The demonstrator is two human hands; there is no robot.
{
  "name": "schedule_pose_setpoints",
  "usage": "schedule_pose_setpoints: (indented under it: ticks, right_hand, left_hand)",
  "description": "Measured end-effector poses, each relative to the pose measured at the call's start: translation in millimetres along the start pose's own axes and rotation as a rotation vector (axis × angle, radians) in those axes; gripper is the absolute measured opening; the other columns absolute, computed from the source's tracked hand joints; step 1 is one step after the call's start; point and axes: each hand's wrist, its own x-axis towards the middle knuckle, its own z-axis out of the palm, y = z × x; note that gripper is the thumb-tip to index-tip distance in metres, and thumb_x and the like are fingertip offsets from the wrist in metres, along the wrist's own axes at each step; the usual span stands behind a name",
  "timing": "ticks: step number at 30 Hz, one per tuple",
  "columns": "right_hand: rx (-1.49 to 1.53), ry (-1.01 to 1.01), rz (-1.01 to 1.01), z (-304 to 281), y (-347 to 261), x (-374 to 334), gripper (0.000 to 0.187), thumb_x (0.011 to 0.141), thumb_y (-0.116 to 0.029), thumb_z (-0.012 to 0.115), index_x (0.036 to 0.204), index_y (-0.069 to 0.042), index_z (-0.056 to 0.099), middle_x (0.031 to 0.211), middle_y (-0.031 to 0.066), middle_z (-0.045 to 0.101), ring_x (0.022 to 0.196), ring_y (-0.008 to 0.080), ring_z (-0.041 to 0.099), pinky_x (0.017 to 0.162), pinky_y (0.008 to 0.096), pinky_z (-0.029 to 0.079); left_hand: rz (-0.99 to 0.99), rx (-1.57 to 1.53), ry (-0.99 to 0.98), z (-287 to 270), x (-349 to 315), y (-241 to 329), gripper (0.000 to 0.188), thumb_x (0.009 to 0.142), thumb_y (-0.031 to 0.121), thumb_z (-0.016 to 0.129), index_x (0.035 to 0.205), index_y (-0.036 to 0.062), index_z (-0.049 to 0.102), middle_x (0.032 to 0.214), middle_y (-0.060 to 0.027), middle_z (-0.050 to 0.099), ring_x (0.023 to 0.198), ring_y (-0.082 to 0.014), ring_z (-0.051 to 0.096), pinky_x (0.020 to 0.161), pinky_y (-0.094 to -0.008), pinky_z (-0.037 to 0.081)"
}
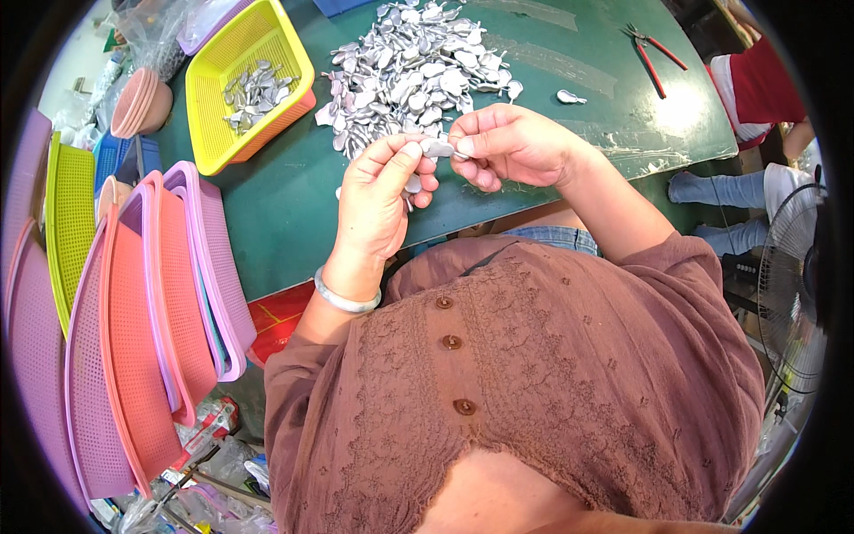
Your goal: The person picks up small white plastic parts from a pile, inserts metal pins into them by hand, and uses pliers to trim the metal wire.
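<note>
Between my two hands, at the near edge of the green table, is a small flat grey metal-looking piece (436,148) with a rounded outline. My left hand (384,182) pinches its left end between thumb and forefinger, and more grey pieces show under the curled fingers. The thumb and forefinger of my right hand (511,147) grip the right end of the same piece. Just beyond my hands lies a big heap of similar grey pieces (418,67). To the left, a yellow basket (206,107) contains a smaller pile of them.
Red-handled pliers (656,62) and a single grey piece (570,97) lie on the green table (569,58) at right. Stacked pink and purple baskets (147,329) stand at left, near pink bowls (142,102). A fan (790,276) and another person's legs (734,200) are at right.
</note>
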Motion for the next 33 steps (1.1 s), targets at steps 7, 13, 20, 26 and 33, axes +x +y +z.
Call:
schedule_pose_setpoints:
  ticks: [7,13,20,26,33]
  right_hand:
    - [-0.271,0.122,-0.165,2,5,2,0.011,0.085,-0.015,0.054,0.082,-0.004,0.053,0.071,0.0022,0.055,0.061,0.0087,0.05,0.053,0.0214,0.039]
    - [-1.006,0.295,-0.659,17,7,-4,0.006,0.082,-0.003,0.056,0.085,0.001,0.054,0.075,0.0013,0.055,0.067,0.0092,0.051,0.062,0.0221,0.043]
    - [-0.833,0.34,-0.538,13,9,-2,0.008,0.083,-0.005,0.053,0.09,-0.001,0.055,0.075,0.0039,0.056,0.067,0.0093,0.053,0.062,0.023,0.044]
    - [-1.55,0.535,-0.485,0,11,5,0.016,0.076,-0.018,0.06,0.082,-0.003,0.057,0.08,0.0116,0.058,0.079,0.0275,0.058,0.07,0.0366,0.046]
    - [-1.691,0.574,-0.483,1,20,16,0.017,0.072,-0.017,0.062,0.078,-0.002,0.058,0.077,0.0115,0.055,0.075,0.0296,0.055,0.064,0.0378,0.045]
  left_hand:
    - [-0.029,-0.11,-0.011,1,-2,2,0.014,0.087,0.01,0.05,0.096,0.0016,0.056,0.078,-0.0069,0.06,0.064,-0.0135,0.058,0.051,-0.0231,0.046]
    - [0.01,-0.073,0.057,1,-2,-2,0.016,0.087,0.01,0.05,0.1,0.0015,0.055,0.085,-0.0068,0.059,0.068,-0.0144,0.059,0.057,-0.0238,0.049]
    - [-0.014,-0.136,0.071,0,-2,-4,0.016,0.087,0.009,0.05,0.099,0.001,0.055,0.083,-0.0067,0.059,0.069,-0.0153,0.059,0.058,-0.0247,0.05]
    - [-0.062,-0.241,0.021,-20,-2,-6,0.015,0.084,0.008,0.051,0.097,0.0011,0.055,0.08,-0.0071,0.058,0.072,-0.0174,0.059,0.059,-0.0261,0.05]
    - [-0.076,-0.206,0.123,-11,-4,-1,0.013,0.082,0.005,0.051,0.094,0.002,0.056,0.078,-0.0063,0.059,0.07,-0.0166,0.06,0.059,-0.0271,0.051]
